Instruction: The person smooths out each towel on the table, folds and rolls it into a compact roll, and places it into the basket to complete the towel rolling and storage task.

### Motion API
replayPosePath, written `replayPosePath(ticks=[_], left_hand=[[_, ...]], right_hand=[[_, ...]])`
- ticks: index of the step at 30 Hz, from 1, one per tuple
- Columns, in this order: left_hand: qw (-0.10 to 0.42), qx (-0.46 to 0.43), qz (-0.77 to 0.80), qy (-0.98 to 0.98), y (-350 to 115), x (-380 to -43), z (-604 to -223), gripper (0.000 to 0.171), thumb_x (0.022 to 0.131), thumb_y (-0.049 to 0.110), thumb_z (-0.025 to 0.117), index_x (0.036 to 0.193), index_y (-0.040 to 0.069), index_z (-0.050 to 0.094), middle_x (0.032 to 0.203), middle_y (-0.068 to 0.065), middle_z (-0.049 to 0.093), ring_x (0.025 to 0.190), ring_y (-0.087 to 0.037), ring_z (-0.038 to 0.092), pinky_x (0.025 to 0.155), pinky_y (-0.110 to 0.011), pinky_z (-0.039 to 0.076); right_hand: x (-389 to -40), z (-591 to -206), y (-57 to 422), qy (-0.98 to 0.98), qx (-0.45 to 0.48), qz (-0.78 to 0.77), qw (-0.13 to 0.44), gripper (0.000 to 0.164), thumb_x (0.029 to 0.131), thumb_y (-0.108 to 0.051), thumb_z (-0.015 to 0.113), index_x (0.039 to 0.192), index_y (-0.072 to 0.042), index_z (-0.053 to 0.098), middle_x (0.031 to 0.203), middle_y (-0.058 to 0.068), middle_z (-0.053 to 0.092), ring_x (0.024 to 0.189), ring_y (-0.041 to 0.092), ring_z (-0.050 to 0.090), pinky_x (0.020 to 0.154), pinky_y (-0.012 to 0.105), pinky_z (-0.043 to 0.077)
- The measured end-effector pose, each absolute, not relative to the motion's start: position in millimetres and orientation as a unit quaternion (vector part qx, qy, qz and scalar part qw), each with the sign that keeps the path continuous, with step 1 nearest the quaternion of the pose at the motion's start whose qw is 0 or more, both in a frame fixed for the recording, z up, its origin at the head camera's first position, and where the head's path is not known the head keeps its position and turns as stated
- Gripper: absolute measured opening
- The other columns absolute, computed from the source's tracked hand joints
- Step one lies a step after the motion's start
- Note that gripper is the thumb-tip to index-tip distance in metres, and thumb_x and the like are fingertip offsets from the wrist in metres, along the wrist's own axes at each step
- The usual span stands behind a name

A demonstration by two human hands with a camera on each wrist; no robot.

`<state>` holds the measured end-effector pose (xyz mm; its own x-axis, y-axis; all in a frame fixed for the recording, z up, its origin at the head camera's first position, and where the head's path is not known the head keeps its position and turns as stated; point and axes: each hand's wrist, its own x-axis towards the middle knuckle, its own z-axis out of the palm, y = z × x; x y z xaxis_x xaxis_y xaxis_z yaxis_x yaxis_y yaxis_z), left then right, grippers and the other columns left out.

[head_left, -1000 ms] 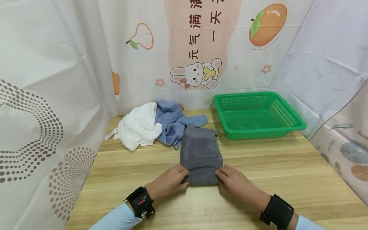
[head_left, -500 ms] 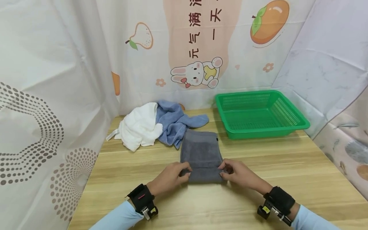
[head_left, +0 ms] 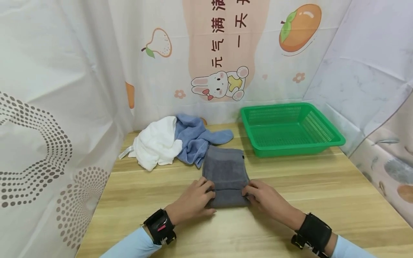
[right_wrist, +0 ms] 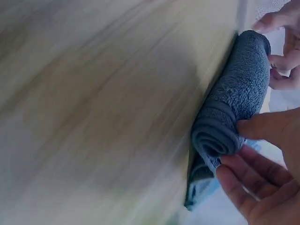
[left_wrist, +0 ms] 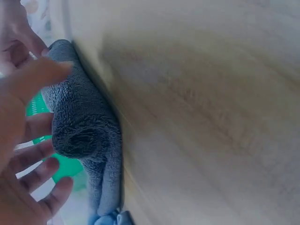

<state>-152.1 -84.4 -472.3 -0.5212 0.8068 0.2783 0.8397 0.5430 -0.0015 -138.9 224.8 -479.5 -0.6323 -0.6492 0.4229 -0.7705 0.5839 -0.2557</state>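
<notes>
A grey towel (head_left: 226, 173) lies lengthwise on the table, its near end rolled up. My left hand (head_left: 193, 200) is at the left end of the roll. In the left wrist view its fingers (left_wrist: 40, 176) are spread loosely beside the roll, with the thumb apart and blurred. At the right end, my right hand (head_left: 269, 200) pinches the rolled towel (right_wrist: 229, 112); the right wrist view shows the thumb on one side and fingertips on the other. The spiral of layers shows at that end. The far part of the towel is flat.
A crumpled white towel (head_left: 156, 143) and a crumpled blue towel (head_left: 193, 138) lie at the back left, the blue one against the grey towel's far end. A green plastic basket (head_left: 297, 147) stands at the back right. Printed curtains (head_left: 155, 79) enclose the table (head_left: 135, 186).
The near edge of the grey towel has been turned over into a thicker roll, away from me. My left hand's fingers have loosened from their pinch; my right hand stays at its end.
</notes>
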Motion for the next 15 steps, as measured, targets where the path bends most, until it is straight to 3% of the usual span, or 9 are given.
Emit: replayPosePath(ticks=[3,8,12,15], left_hand=[[0.106,-0.476,-0.088,-0.869,-86.5,-151.9,-473.9,0.029,0.085,0.032,0.085,0.103,0.012,0.074,0.109,0.000,0.060,0.097,-0.016,0.053,0.083,-0.030,0.049],[0.072,-0.448,-0.146,-0.879,-91.8,-154.6,-477.8,0.023,0.089,0.017,0.078,0.110,0.008,0.074,0.105,-0.001,0.063,0.096,-0.014,0.058,0.083,-0.025,0.052],[0.035,-0.424,-0.193,-0.884,-92.3,-160.9,-476.4,0.023,0.093,0.016,0.073,0.113,0.006,0.074,0.105,-0.001,0.066,0.095,-0.011,0.060,0.080,-0.024,0.052],[-0.009,-0.410,-0.235,-0.881,-90.7,-166.4,-477.4,0.021,0.096,0.018,0.070,0.112,0.007,0.075,0.096,0.001,0.068,0.085,-0.007,0.058,0.073,-0.022,0.050]], right_hand=[[-135.3,-483.6,223.9,-0.868,0.425,0.184,0.177,0.032,0.078,0.004,0.084,0.106,-0.007,0.074,0.107,0.006,0.066,0.095,0.020,0.065,0.076,0.031,0.057],[-130.1,-488.5,218.8,-0.874,0.432,0.117,0.192,0.044,0.080,-0.019,0.090,0.116,-0.002,0.072,0.114,0.010,0.069,0.100,0.024,0.065,0.083,0.035,0.057],[-132.5,-489.7,217.9,-0.883,0.412,0.117,0.192,0.043,0.080,-0.018,0.089,0.116,-0.001,0.072,0.108,0.008,0.071,0.095,0.020,0.061,0.080,0.034,0.055],[-136.0,-489.9,220.8,-0.892,0.390,0.158,0.166,0.038,0.082,-0.016,0.086,0.115,0.000,0.073,0.103,0.006,0.073,0.087,0.015,0.056,0.071,0.030,0.053]])
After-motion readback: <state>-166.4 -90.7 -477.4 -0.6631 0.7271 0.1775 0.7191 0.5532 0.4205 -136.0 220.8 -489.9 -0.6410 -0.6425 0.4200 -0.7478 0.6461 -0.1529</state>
